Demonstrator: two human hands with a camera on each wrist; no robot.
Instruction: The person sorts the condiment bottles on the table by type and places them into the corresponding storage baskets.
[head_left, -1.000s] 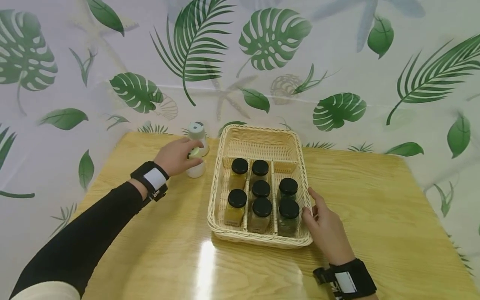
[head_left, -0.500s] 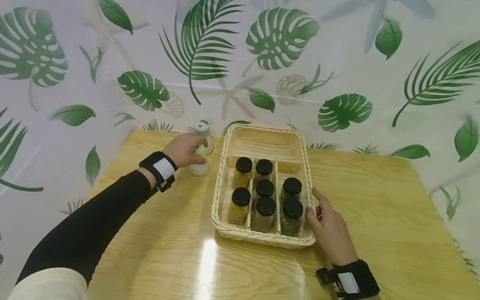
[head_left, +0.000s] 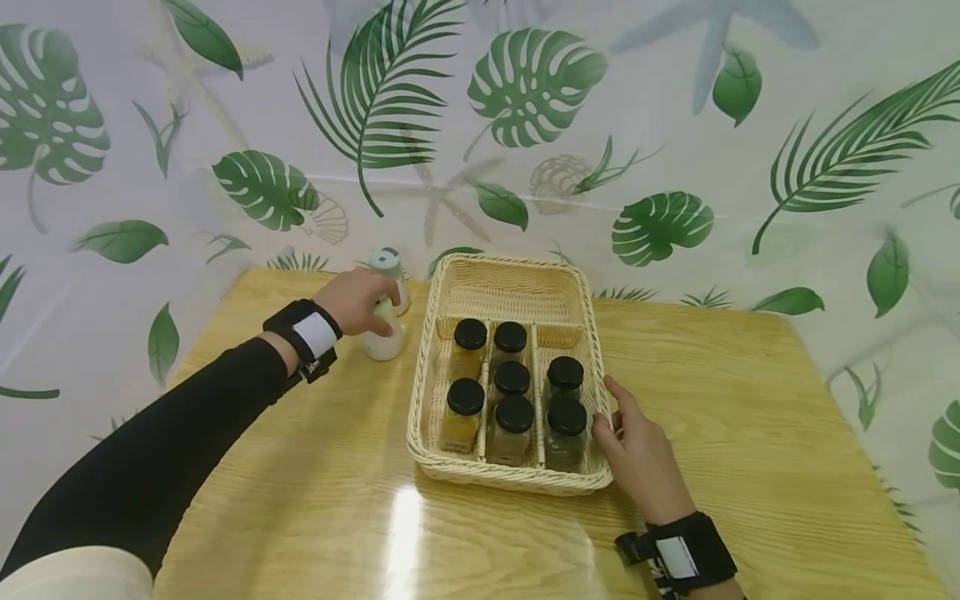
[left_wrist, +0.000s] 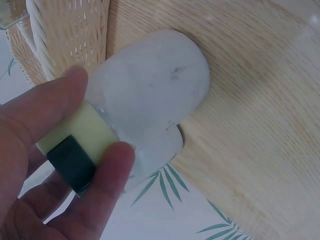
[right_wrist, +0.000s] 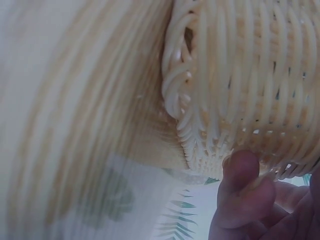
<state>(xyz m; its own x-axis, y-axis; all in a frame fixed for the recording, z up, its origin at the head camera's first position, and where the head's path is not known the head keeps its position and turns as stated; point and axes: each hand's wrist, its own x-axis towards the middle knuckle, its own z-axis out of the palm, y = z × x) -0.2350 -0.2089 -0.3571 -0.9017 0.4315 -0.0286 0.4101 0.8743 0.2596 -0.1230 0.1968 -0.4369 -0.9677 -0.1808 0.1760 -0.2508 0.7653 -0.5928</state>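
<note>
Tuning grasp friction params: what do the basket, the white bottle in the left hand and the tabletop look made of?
Basket: woven wicker or plastic rattan, cream, matte; open weave shows in the right wrist view.
White bottle: likely frosted plastic, cloudy and smooth, with a pale yellow-green cap.
Tabletop: wood-grain surface, probably laminate or varnished, glossy; a bright glare streak shows near the front.

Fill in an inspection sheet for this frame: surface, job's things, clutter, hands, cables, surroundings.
Surface: glossy wooden table, with glare near its front edge.
Job's things: white shaker bottle with pale green cap, standing left of the wicker basket; a second white bottle behind it.
Clutter: seven black-lidded spice jars in the basket's compartments.
Hands: left hand grips the shaker bottle by its cap end; right hand rests on the basket's right rim, fingers relaxed.
Cables: nothing seen.
Surroundings: leaf-print backdrop behind and beside the table.
</note>
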